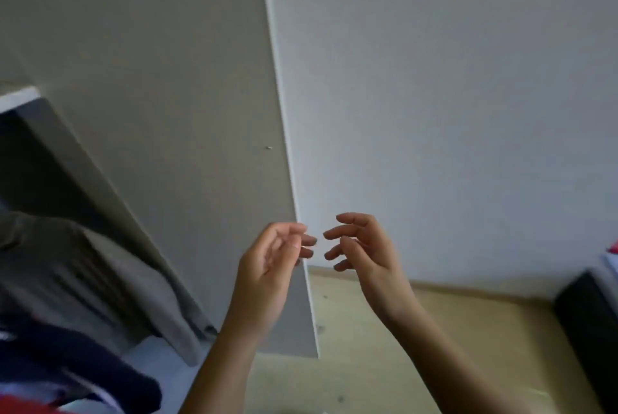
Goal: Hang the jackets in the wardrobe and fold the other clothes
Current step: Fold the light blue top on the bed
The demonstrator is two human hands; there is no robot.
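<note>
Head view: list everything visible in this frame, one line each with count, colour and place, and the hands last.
wardrobe door: one, grey with a white edge, upper left to centre
wall: one, white, right half
floor: one, light wood, bottom centre and right
grey garment: one, grey, in the wardrobe opening at left
navy garment: one, dark blue, lower left, below the grey one
red cloth: one, red, bottom left corner, kind unclear
black object: one, black, lower right edge, too blurred to identify
left hand: one, bare, centre, fingers loosely curled, holding nothing
right hand: one, bare, centre, fingers loosely curled, holding nothing
</note>
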